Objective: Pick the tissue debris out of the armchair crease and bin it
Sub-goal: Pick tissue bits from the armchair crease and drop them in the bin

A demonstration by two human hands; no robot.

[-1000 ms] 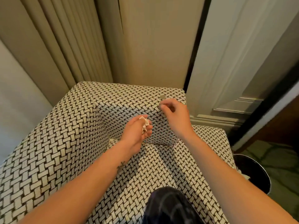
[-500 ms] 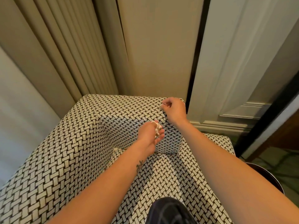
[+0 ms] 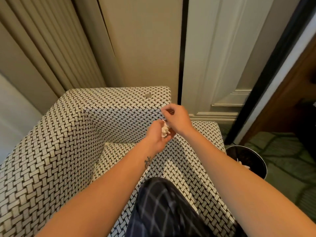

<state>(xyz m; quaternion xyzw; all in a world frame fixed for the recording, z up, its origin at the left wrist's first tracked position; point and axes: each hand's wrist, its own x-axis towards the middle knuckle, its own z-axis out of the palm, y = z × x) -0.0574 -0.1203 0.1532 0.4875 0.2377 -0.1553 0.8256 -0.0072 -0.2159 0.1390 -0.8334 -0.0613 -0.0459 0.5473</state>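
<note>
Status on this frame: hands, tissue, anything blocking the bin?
Left hand grips tissue wad. Right hand curled beside it, grasp unclear. Bin on floor, right of armchair; no obstruction seen.

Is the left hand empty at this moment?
No, the left hand grips a small white tissue wad above the seat of the armchair.

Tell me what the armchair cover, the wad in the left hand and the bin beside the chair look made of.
Armchair cover: likely matte woven upholstery fabric, going by the black-and-cream basketweave pattern wrapping its rounded edges. Wad in the left hand: thin white tissue paper, crumpled into soft folds. Bin: dark, smooth, faint sheen at the rim; metal or plastic, cannot tell.
</note>
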